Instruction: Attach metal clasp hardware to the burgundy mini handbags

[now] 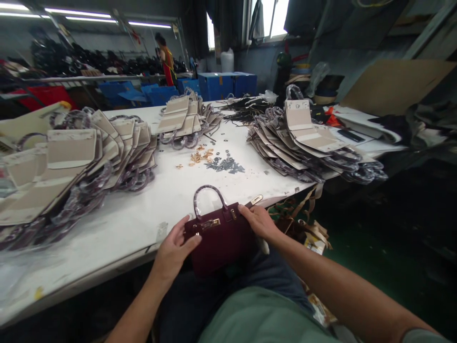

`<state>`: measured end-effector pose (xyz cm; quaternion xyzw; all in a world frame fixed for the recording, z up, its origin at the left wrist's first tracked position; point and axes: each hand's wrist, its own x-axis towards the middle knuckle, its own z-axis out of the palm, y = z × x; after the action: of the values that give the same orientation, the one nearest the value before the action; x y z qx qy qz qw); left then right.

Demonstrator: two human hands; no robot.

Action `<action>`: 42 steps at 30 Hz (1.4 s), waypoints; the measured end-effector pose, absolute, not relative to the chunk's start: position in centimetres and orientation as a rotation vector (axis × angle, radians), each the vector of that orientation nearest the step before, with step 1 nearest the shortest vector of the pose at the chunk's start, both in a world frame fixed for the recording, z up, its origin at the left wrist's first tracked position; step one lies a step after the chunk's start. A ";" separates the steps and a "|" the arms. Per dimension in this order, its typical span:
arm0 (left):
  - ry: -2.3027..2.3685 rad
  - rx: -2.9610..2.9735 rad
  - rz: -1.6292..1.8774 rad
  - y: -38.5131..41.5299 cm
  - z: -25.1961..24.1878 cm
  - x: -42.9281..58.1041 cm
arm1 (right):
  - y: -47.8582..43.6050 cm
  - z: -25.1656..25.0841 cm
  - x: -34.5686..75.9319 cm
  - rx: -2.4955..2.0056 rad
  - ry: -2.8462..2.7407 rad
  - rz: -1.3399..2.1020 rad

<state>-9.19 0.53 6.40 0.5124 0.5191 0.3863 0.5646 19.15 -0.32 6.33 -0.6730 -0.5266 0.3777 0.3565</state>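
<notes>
Burgundy handbag (221,245): held between my two hands above my lap, just beside the near edge of the white table (174,202), its film-wrapped handle (210,187) standing up toward the tabletop; whether the bag touches the edge, I cannot tell.
Gold hardware (212,224): fixed near the bag's top edge, any lettering too small to read.
Left hand (175,244): grips the bag's left side, thumb flat on the front, fingers around the edge and partly hidden.
Right hand (260,221): pinches the upper right corner, thumb on top, other fingers largely out of sight; a gold-tipped strap (256,200) juts out just beyond.
Forearms: the left rises from below, the right slants in from the lower right.
Tabletop: loose gold pieces (202,156) lie beside scattered dark fittings (225,165), between stacks of beige panels (71,147).
</notes>
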 end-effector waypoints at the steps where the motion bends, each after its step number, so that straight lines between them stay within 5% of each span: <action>1: 1.354 1.373 0.884 0.7 6.3 -9.0 | 0.4 6.2 19.0 -1.762 -1.378 0.960; 6: 1.943 1.940 0.690 3.3 6.4 -7.9 | 4.2 6.5 17.5 -1.874 -1.558 0.899; 15: 1.895 2.054 0.141 8.0 7.7 -8.6 | 5.9 8.8 17.8 -2.002 -1.974 0.680; 22: 1.893 2.013 0.114 8.8 7.2 -8.9 | 4.1 14.3 16.0 -1.230 -1.563 1.555; 26: 1.926 2.034 0.137 8.6 6.8 -8.7 | 8.0 15.8 11.4 -0.935 -1.077 1.400; 42: 2.025 2.164 0.248 7.8 5.1 -8.3 | 19.0 9.0 4.1 -1.003 -1.214 1.524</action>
<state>-8.27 7.77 5.06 0.7251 0.6785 0.0830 0.0838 4.14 19.00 8.97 -0.4070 -0.4926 0.6184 0.4575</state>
